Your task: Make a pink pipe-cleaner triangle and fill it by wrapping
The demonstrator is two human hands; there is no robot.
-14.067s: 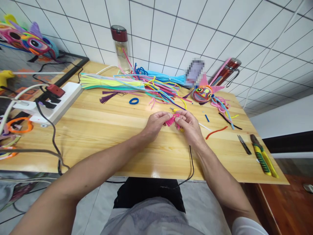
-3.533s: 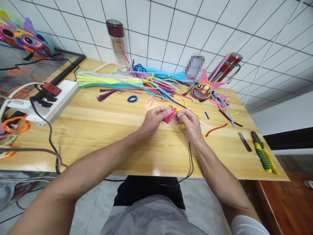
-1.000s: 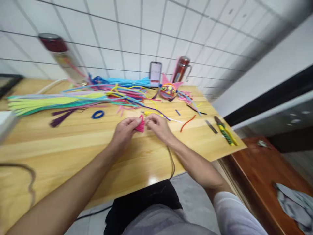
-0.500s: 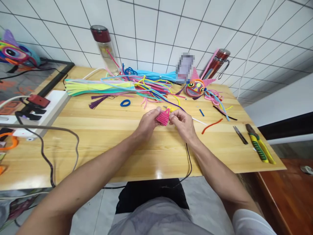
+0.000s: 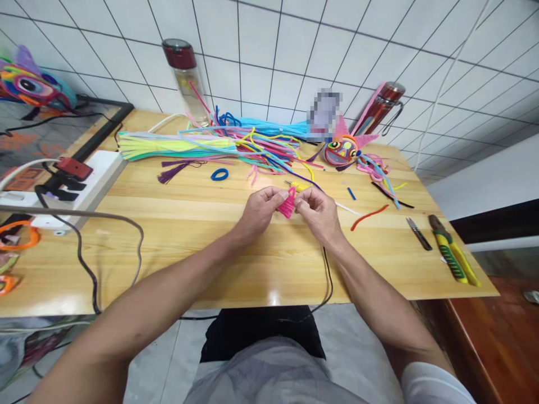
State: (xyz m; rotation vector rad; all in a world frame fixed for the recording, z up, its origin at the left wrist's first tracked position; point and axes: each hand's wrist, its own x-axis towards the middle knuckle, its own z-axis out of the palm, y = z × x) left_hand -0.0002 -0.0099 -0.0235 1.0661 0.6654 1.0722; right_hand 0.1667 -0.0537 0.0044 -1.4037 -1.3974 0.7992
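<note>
A small pink triangle of bent pipe cleaner (image 5: 287, 206) is held between my two hands above the middle of the table. Its left side is pinched by the thumb and fingers of my left hand (image 5: 261, 210). My right hand (image 5: 319, 212) grips its right edge with closed fingertips. Just beyond the hands lies a yellow-handled tool (image 5: 300, 186) with a metal tip, partly hidden. Past it spreads a bundle of colourful pipe cleaners (image 5: 181, 147). A blue ring (image 5: 219, 174) of pipe cleaner rests to the left of it.
Pliers (image 5: 452, 252) and small snips (image 5: 418, 233) lie at the right. A colourful fish-like face (image 5: 340, 150) stands at the back, near a red flask (image 5: 381, 109). A glass bottle (image 5: 185, 78) is by the wall. A power strip (image 5: 96, 182) with cables occupies the left.
The pink triangle has turned and looks narrower, with my left fingers now further over its left side. The whole view has shifted slightly; both hands stay on the piece.
</note>
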